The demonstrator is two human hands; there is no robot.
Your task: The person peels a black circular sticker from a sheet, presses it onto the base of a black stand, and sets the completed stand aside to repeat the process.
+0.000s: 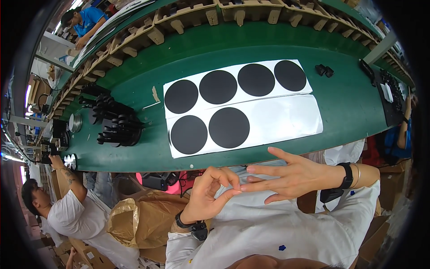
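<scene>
In front of my body, just off the table's near edge, my left hand [209, 193] is closed in a pinch. Its thumb and forefinger meet at a fingertip of my right hand [293, 177]; anything tiny between them is too small to make out. The fingers of my right hand are spread, pointing left. Beyond both hands lie white backing sheets [286, 117] with large black round stickers. The far row holds several, among them a black disc [218, 87]. In the near row two remain at the left, including one black disc [229, 127], beside bare white backing.
Black plastic parts [118, 123] stand clustered on the green table [148, 159] at left, near round metal discs [75, 123]. Small black pieces [324, 70] lie at far right. Cardboard trays [186, 17] line the back. A co-worker [80, 210] reaches in at left.
</scene>
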